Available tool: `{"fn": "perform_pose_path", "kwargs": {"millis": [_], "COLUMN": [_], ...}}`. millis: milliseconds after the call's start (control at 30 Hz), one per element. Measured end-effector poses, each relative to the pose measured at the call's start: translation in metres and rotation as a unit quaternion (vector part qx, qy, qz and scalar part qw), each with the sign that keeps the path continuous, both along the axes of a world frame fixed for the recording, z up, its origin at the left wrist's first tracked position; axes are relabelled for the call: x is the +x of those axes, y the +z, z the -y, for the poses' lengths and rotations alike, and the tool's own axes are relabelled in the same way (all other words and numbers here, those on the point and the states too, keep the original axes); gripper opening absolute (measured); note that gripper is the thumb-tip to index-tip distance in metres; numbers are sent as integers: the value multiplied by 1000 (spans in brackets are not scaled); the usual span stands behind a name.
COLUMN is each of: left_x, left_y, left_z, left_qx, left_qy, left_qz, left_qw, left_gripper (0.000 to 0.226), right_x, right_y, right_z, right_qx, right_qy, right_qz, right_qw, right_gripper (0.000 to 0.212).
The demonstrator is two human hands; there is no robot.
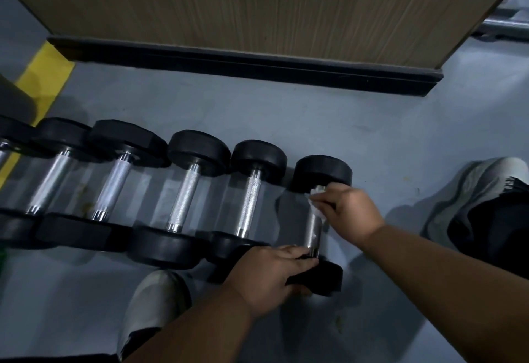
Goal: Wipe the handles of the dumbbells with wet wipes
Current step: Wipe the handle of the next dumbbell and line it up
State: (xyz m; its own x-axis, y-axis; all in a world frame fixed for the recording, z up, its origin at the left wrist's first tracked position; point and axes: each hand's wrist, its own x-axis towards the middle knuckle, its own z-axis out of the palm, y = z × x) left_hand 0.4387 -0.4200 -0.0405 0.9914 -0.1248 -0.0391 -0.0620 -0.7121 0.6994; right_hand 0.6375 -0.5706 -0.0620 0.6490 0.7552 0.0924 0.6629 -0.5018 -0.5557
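Several black dumbbells with chrome handles lie side by side in a row on the grey floor. The rightmost dumbbell (322, 172) has a chrome handle (313, 234). My right hand (347, 209) grips a white wet wipe (317, 201) around the far end of that handle, next to the far weight head. My left hand (272, 274) lies over the near weight head (329, 275), fingers curled round it. The neighbouring dumbbell's handle (249, 205) is bare.
A wood-panelled wall (257, 5) with a black skirting board (243, 62) runs behind the row. A yellow floor stripe (43, 76) is at far left. My shoes are at lower centre (154, 302) and at right (472, 191). Metal equipment (503, 25) sits at upper right.
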Motion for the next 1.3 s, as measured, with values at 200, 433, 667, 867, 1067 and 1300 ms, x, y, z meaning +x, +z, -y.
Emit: {"fn": "perform_pose_path", "kwargs": {"millis": [200,433,667,867,1067,1300], "left_x": [0,16,24,20,30,47], "left_y": [2,9,34,37,44,48], "left_z": [-2,-4,-4,-22,-15,8], "left_qx": [-19,31,130,144,159,221], "left_qy": [10,-53,-101,-114,-121,-122], "left_qz": [-39,-136,-183,-185,-206,-264], "left_qw": [999,989,969,965,958,931], "left_gripper": [50,61,51,60,57,47], "right_x": [-28,-5,-15,-53,-59,-59], "right_y": [18,18,39,28,31,48], "right_z": [18,-15,-21,-4,9,-16], "right_qx": [-62,-148,-259,-217,-229,-310], "right_qy": [202,-24,-56,6,-9,-94], "right_qz": [-14,-36,-113,-130,-185,-216], "right_qw": [977,988,958,967,956,921], "right_gripper": [21,18,22,21,23,23]}}
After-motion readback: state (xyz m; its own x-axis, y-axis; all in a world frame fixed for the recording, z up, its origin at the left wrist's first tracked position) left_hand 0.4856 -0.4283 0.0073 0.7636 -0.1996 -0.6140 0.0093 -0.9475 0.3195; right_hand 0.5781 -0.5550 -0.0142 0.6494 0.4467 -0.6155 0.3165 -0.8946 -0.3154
